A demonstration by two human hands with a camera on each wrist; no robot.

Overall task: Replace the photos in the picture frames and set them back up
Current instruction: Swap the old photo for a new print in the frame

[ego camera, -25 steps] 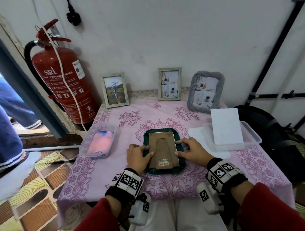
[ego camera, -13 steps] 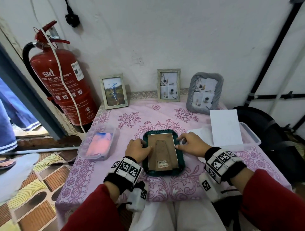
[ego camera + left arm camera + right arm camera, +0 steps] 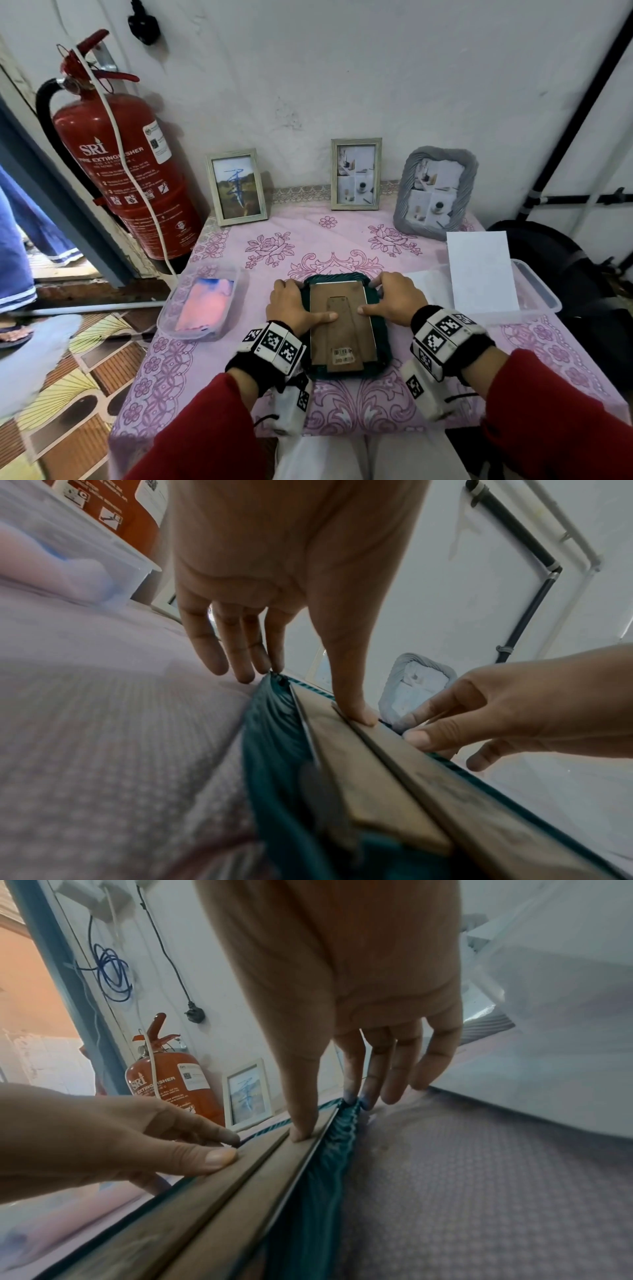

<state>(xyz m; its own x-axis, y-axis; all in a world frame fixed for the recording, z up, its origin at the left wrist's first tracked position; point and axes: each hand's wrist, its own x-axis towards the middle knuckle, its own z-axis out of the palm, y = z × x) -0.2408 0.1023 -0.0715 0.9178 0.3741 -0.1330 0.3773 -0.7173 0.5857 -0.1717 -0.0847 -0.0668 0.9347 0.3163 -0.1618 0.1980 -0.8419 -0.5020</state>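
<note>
green frame [image 3: 346, 325] lies face down on the pink cloth [image 3: 274, 246], brown backing board and folded stand up. left hand [image 3: 291, 305] spans its left edge: thumb flat on the board, fingers reaching down over the far left corner to the cloth. right hand [image 3: 397, 298] mirrors this on the right edge, thumb on the board, fingertips at the far right corner. neither hand closes round the frame; both press with nearly straight digits. likely seating the backing, so this frame seems near done but is not yet stood up. whether its photo is new cannot be told, face hidden. beyond the green frame, against the wall, three frames stand upright: one with a landscape photo [image 3: 237, 186], one pale wood [image 3: 356, 174], one grey twisted [image 3: 435, 193]. four frames in all. left of the green frame, one clear tub [image 3: 202, 305] with a pink-blue print; right of it, one clear tub [image 3: 544, 294] with a white sheet [image 3: 481, 272] leaning in it. one fire extinguisher [image 3: 120, 164] far left.
</note>
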